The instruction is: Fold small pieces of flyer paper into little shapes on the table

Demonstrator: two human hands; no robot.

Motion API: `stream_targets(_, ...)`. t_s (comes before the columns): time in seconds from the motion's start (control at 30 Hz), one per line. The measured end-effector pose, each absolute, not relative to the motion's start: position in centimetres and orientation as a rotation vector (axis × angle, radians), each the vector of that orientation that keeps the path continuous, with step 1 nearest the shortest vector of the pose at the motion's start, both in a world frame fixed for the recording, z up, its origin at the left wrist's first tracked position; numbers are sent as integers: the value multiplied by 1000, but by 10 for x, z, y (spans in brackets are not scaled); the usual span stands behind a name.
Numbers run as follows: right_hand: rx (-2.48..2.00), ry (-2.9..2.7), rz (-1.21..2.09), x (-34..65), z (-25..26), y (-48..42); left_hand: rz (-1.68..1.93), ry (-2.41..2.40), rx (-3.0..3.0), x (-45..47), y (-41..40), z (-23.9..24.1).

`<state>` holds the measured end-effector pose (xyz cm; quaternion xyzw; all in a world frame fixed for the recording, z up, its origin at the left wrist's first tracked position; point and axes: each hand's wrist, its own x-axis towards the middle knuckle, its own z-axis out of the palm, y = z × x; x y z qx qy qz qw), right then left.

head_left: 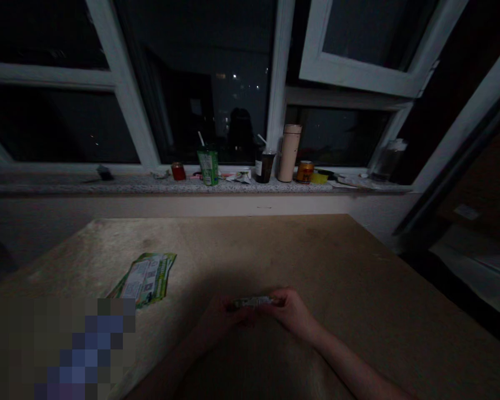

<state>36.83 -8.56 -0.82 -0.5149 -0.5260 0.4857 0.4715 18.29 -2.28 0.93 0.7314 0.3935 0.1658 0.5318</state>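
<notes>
The left hand (217, 318) and the right hand (292, 312) meet over the near middle of the desk (270, 239), with a narrow printed packet (253, 301) between them. The right fingers are closed in a pinch on one end; the left fingers, darker and partly in shadow, appear to grip the other. The packet lies crosswise and nearly edge-on – whether it touches the desk I cannot tell

The step in hand looks like a two-handed hold, for handling the packet at its ends. From here, a next move would call for a firm pinch on both sides and the wrists kept level, since the light is poor and the packet's print and edges are hard to read

Well apart, on the left side of the desk, lie flat green packets (148, 280) with white panels, overlapping. Beyond, the windowsill (233, 189) carries a green cup (209, 168) with a straw, a pink bottle (290, 154) and an orange can (305, 172)
</notes>
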Motion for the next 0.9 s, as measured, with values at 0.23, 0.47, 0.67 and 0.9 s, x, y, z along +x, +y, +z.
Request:
stream_targets(0.23,-1284,-1306,1111,367,-12,-85,390,912,1814,182,-23,10)
stream_targets(0.47,-1166,-1331,1166,363,-12,-85,409,951,1826,184,-25,11)
stream_targets(0.67,-1198,-1370,1074,365,-15,-87,397,906,1817,185,-25,10)
stream_targets(0.9,-1164,-1366,984,363,-14,-84,459,932,1747,183,-23,10)
